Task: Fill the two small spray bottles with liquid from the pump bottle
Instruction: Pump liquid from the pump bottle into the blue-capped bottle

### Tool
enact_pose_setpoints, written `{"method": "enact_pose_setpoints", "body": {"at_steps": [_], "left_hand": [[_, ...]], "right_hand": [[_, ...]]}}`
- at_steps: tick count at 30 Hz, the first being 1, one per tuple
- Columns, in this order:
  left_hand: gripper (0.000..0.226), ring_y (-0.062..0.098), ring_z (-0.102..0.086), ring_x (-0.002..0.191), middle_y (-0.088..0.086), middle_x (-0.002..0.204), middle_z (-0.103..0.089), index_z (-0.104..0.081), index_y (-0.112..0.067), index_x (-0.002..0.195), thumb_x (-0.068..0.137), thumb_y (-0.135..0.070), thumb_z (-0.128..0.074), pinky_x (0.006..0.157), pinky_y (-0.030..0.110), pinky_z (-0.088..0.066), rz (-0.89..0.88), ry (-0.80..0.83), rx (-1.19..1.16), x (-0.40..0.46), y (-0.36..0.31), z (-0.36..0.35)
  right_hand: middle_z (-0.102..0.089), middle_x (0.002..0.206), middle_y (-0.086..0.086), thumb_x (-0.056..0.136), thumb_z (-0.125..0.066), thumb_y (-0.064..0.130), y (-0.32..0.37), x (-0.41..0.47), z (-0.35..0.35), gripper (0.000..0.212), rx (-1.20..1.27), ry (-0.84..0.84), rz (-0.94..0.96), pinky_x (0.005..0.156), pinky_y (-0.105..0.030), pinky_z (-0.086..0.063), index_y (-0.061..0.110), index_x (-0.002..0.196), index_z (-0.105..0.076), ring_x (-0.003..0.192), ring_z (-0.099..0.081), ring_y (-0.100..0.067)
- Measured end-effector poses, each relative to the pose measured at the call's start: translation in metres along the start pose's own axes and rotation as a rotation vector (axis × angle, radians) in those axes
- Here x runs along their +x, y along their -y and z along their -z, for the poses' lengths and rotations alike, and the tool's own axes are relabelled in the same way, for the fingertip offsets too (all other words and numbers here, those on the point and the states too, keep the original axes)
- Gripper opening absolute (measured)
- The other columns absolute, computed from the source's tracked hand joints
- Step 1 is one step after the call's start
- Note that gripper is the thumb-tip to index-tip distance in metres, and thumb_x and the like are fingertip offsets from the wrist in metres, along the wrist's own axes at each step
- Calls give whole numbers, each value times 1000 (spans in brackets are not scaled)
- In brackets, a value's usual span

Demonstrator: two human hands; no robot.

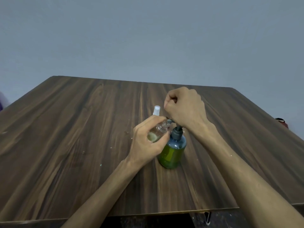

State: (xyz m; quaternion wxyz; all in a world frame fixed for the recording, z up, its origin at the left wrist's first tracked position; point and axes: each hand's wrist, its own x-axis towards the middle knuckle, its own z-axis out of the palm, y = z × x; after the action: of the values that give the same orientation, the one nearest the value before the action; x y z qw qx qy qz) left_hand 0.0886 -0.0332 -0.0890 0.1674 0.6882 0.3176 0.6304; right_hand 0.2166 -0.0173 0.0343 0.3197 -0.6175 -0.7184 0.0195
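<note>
Now we are filling the first spray bottle [157, 131]: our left hand [146, 142] has its fingers wrapped round it, tilting its open neck to the spout of the pump bottle [172, 150], mid-tabletop. Our right hand [184, 107], fingers curled, presses the pump. Next, steady strokes. The second, capped bottle [156, 110] stands just beyond. The wooden tabletop [74, 129] meets a grey wall [148, 38].

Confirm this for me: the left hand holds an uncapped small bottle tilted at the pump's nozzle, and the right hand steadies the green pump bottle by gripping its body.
One detail is wrong. In the head view the right hand is up on the pump head, not gripping the body of the green pump bottle. The left hand does hold the uncapped small bottle tilted at the nozzle.
</note>
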Motion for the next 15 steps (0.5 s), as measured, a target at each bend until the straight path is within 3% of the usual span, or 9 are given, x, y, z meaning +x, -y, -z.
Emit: {"method": "enact_pose_setpoints", "body": {"at_steps": [4, 8, 12, 15], "left_hand": [[20, 25, -74, 87, 7, 98, -75, -75, -1, 108, 88, -1, -79, 74, 51, -59, 23, 18, -13, 1, 1, -1], [22, 22, -74, 90, 5, 100, -75, -76, -2, 110, 89, -4, -80, 76, 48, -60, -8, 6, 1, 1, 1, 0], [23, 24, -74, 88, 5, 98, -75, -76, -2, 110, 88, -3, -79, 75, 50, -60, 20, 10, 0, 2, 1, -1], [25, 22, -75, 90, 6, 100, -76, -75, -1, 112, 88, -5, -79, 76, 49, -61, -1, -1, -2, 0, 1, 0]], "right_hand": [[-66, 61, 7, 74, -53, 11, 3, -1, -6, 21, -2, 54, -1, 69, -39, -57, 19, 66, -71, 67, -65, -21], [-66, 61, 6, 76, -54, 6, 1, 1, -1, 23, -4, 2, 13, 67, -36, -56, 18, 65, -70, 64, -63, -16], [-66, 59, 1, 72, -52, 4, 2, -1, -6, 21, 2, 34, 10, 67, -42, -59, 14, 63, -69, 65, -64, -22], [-63, 57, 0, 70, -48, 3, 1, -1, -2, 22, 3, -3, 29, 64, -38, -56, 12, 61, -65, 63, -62, -23]]}}
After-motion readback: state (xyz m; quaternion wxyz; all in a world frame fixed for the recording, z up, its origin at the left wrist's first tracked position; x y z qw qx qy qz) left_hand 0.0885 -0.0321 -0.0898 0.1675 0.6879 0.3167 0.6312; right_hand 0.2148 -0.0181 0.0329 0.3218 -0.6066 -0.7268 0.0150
